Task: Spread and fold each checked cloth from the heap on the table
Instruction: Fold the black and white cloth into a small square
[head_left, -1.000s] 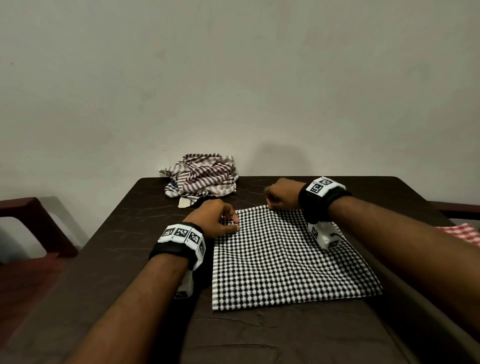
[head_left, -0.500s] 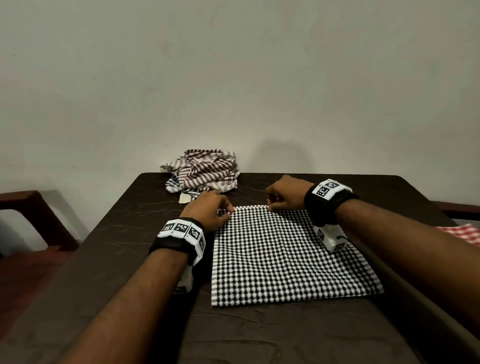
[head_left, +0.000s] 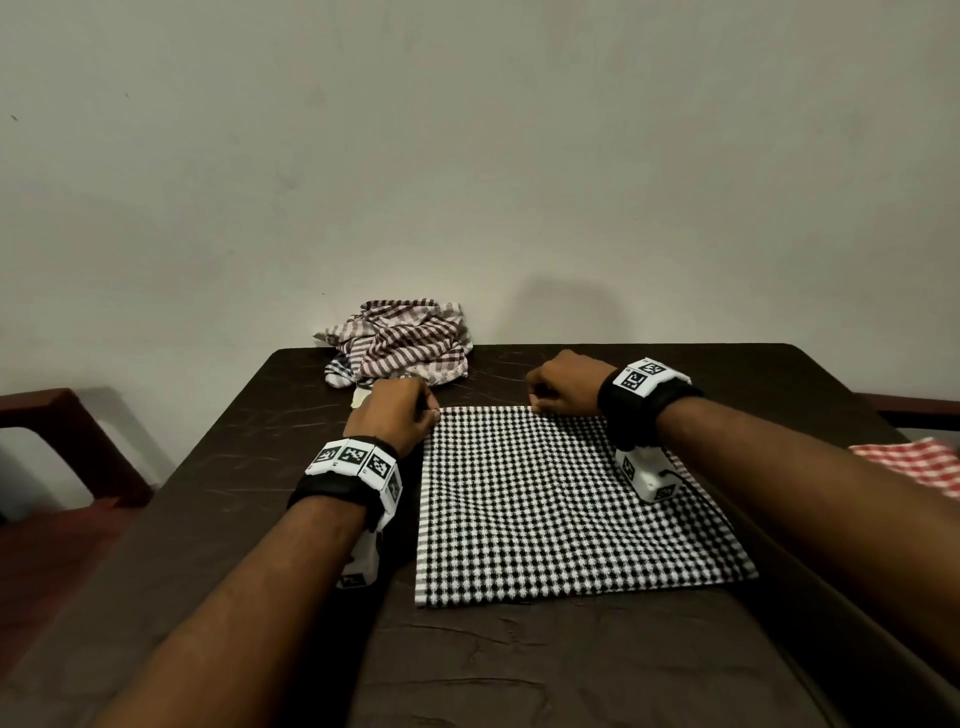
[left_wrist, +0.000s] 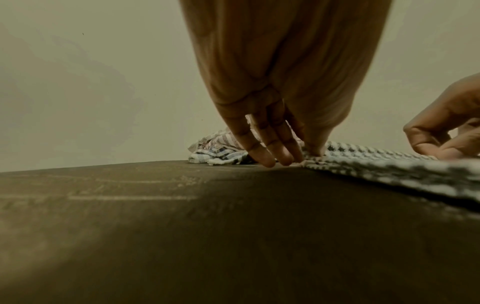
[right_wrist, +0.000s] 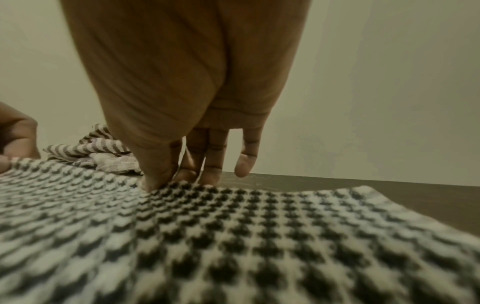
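1. Black-white checked cloth (head_left: 545, 499) flat on table (head_left: 260, 467), frame centre; heap (head_left: 400, 343) above-left.
2. Left hand (head_left: 395, 415) & right hand (head_left: 566, 384) pinch cloth's far edge.
3. Risk: uneven pull → skewed fold; weak pinch → edge slips.

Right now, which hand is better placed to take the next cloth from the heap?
Left. The left hand pinches the black-and-white cloth at its far left corner, right beside the heap. The right hand holds the far edge farther away.
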